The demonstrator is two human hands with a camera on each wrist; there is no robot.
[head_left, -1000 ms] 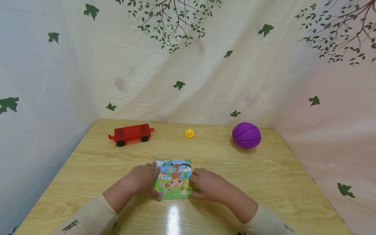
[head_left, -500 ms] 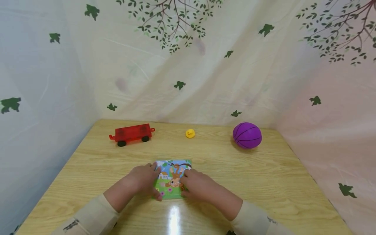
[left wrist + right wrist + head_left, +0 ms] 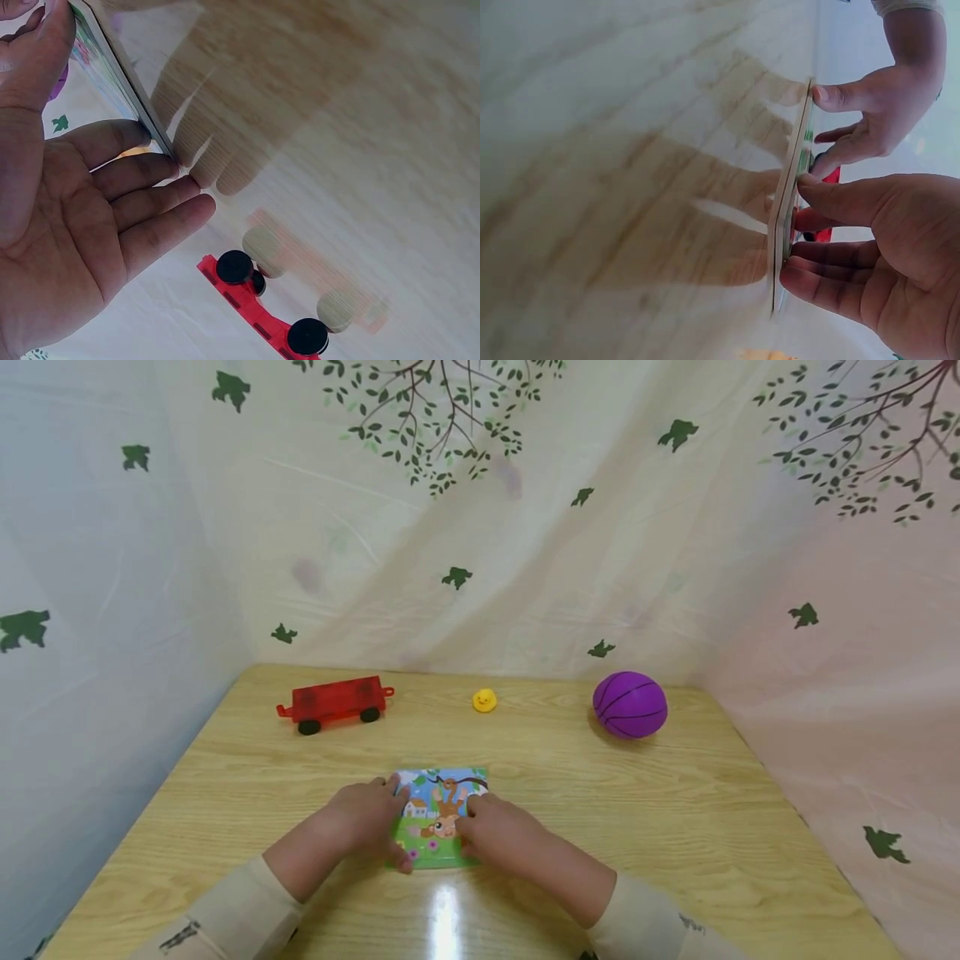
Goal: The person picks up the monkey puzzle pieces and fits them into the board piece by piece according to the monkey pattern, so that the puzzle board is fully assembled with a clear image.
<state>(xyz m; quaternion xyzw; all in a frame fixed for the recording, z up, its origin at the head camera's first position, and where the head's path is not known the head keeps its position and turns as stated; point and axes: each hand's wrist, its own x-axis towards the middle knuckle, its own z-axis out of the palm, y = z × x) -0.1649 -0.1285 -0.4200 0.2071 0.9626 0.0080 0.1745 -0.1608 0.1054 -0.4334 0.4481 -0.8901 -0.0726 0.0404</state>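
A square jigsaw puzzle (image 3: 435,852) with an upside-down monkey picture lies on the table in the head view. My left hand (image 3: 367,814) rests along its left side, thumb at the near corner and fingers at the far one. In the left wrist view the fingers (image 3: 161,229) of this hand stretch out fairly straight by the board's edge. Over the puzzle's right part, my right hand (image 3: 498,831) has its fingers bent down and hides that area. In the right wrist view its thumb and fingertips meet the board's face around a small piece, mostly hidden by them.
Towards the back of the wooden table (image 3: 675,827) stand a red toy wagon (image 3: 339,700) on the left, a yellow rubber duck (image 3: 484,701) in the middle and a purple ball (image 3: 630,705) on the right. A leaf-patterned cloth (image 3: 360,568) hangs behind and at both sides.
My right hand has moved left from beside the puzzle's right edge, with a small green and brown piece at its fingers, onto the picture. The left hand stays in place.
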